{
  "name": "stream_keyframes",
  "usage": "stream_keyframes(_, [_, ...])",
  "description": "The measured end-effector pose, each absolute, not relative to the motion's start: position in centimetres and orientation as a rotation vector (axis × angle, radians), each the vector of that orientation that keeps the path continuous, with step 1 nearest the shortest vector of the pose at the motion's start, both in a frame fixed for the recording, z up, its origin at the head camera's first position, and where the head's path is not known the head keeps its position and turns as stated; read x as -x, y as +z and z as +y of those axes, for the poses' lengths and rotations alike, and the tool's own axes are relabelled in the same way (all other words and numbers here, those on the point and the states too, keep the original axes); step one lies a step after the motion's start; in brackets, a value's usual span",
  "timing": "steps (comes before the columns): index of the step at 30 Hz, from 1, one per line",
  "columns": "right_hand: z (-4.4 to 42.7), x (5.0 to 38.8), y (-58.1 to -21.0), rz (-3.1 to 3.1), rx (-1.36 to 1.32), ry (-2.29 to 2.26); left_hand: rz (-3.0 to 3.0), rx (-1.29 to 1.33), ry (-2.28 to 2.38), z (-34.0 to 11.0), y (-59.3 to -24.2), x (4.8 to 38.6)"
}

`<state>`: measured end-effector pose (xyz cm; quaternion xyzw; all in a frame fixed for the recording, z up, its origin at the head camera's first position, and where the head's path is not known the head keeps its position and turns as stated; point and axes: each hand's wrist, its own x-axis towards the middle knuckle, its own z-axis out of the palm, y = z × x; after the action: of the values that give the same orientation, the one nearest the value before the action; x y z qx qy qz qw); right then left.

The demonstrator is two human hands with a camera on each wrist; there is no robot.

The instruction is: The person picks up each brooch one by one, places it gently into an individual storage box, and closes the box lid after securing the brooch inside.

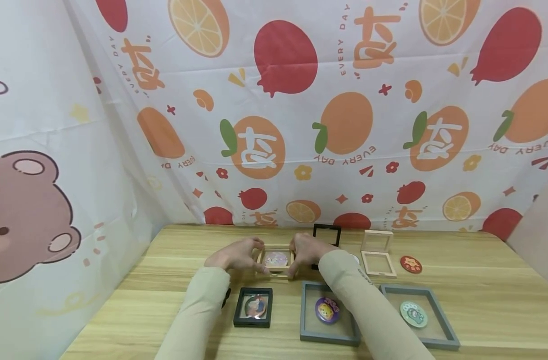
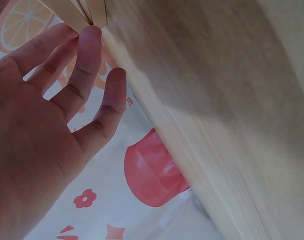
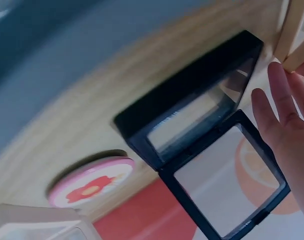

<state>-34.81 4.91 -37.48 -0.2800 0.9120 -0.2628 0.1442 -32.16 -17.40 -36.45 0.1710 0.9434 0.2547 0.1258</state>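
Observation:
A small light wooden frame (image 1: 278, 275) lies on the table with a round, pale purple badge (image 1: 276, 259) inside it. My left hand (image 1: 239, 254) grips its left side with bent fingers and thumb, while my right hand (image 1: 311, 250) grips its right side. The frame's two wooden parts look slightly apart at the front; how far is unclear. In the left wrist view, fingertips of the left hand (image 2: 52, 115) touch a corner of the wood (image 2: 64, 10). In the right wrist view, the right hand (image 3: 292, 115) touches the opposite corner (image 3: 294, 30).
An open black frame (image 3: 192, 85) and a pink-rimmed badge (image 3: 94, 182) are beside my right hand. Further right are an open wooden frame (image 1: 382, 274) and red badge (image 1: 411, 265). Nearer stand a black frame (image 1: 252, 323) and grey frames (image 1: 330, 339) (image 1: 440, 344), each holding a badge.

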Motion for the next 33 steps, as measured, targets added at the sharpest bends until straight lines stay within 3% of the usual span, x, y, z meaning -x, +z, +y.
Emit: stream_keyframes(33, [4.76, 34.53, -37.21, 2.688, 0.829, -0.625, 2.781, -0.525, 0.742, -17.36, -36.65, 32.02])
